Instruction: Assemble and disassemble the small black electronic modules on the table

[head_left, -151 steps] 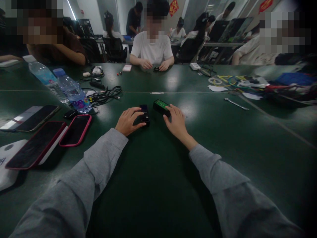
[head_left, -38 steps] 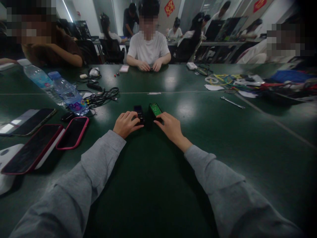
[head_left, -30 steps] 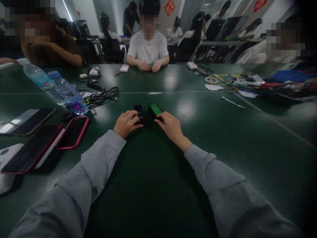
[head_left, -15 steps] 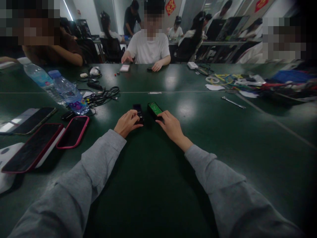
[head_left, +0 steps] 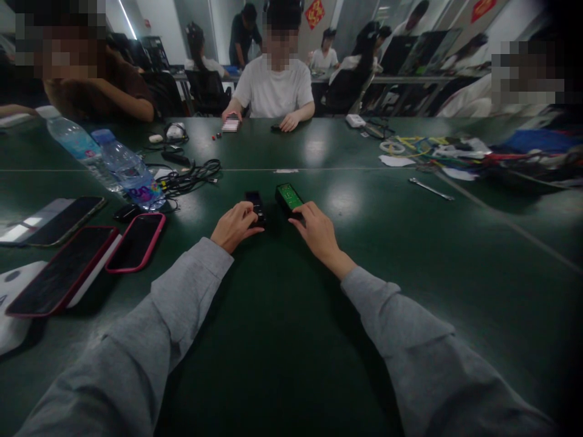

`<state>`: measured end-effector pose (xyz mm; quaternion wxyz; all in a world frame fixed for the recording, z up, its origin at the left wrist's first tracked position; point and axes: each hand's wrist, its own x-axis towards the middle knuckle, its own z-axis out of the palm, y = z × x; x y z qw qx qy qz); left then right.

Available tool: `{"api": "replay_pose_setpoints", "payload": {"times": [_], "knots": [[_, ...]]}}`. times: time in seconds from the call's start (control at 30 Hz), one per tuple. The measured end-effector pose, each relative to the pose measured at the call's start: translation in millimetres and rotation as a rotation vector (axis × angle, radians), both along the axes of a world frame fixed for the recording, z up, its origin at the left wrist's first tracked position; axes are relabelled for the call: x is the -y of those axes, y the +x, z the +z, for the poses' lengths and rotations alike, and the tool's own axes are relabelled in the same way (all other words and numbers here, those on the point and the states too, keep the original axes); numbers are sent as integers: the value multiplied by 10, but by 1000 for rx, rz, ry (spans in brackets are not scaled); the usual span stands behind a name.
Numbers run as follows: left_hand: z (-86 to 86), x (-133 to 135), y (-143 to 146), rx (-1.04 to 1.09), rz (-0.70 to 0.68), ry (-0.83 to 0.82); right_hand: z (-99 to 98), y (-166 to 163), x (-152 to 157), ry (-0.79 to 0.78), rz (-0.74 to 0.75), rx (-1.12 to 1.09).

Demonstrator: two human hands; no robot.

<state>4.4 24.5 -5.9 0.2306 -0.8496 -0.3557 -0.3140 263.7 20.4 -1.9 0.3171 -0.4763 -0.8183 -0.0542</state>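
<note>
In the head view my left hand (head_left: 234, 224) is closed over the near end of a small black device (head_left: 253, 199) on the dark green table. Its fingers curl on top and the thumb lies along the near side; part of the device is hidden by them. My right hand (head_left: 317, 230) grips the near end of a black box with a green circuit-board-like top (head_left: 290, 195), fingers above and thumb at the left edge. The box is tilted in plan, its far end pointing left. A narrow gap of table separates the two objects.
Left of my hands are a pink-edged phone (head_left: 136, 243), a dark-red-edged phone (head_left: 64, 270), a water bottle (head_left: 132, 173) and black cables (head_left: 195, 176). A wrench (head_left: 430, 188) lies to the right, before a heap of cables (head_left: 483, 155). Opposite sits a person (head_left: 276, 85).
The green-topped box has shifted slightly right and turned a little in my right hand. My left hand stays nearly still. The person opposite has their hand on the pale item before them.
</note>
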Motion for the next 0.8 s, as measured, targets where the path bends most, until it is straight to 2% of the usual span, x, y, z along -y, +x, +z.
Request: {"api": "replay_pose_setpoints", "payload": {"times": [0.2, 0.6, 0.8], "knots": [[6, -2, -4, 18, -18, -39, -35, 18, -27, -42, -46, 13], [-31, -52, -59, 204, 15, -206, 2, 21, 5, -28, -209, -14], [-38, -56, -51, 221, 15, -247, -41, 53, -29, -10, -260, -30]]}}
